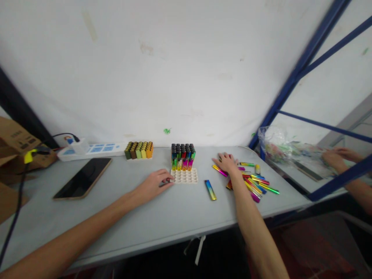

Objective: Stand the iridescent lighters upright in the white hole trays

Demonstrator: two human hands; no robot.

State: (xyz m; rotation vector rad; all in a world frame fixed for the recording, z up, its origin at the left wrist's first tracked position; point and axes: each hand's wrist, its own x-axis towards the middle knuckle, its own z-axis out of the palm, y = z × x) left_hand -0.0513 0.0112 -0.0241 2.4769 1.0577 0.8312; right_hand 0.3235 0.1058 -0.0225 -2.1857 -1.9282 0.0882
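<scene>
My left hand (159,182) rests on the table beside the left edge of a white tray with holes (187,176), its fingers curled; a small dark thing shows at the fingertips. Bright metallic lighters (183,164) stand upright in the tray, in front of rows of dark-topped lighters (183,148). My right hand (227,162) lies over the left part of a loose pile of shiny coloured lighters (255,185), its fingers spread and partly bent; what is under it is hidden. A single blue and yellow lighter (210,190) lies between the tray and the pile.
A block of green, brown and orange lighters (139,150) stands near the wall. Further left are a phone (83,179), a white power strip (99,148) and cardboard (17,135). Right, past a blue frame (279,93), are a plastic bag (274,143) and another person's hands (334,159).
</scene>
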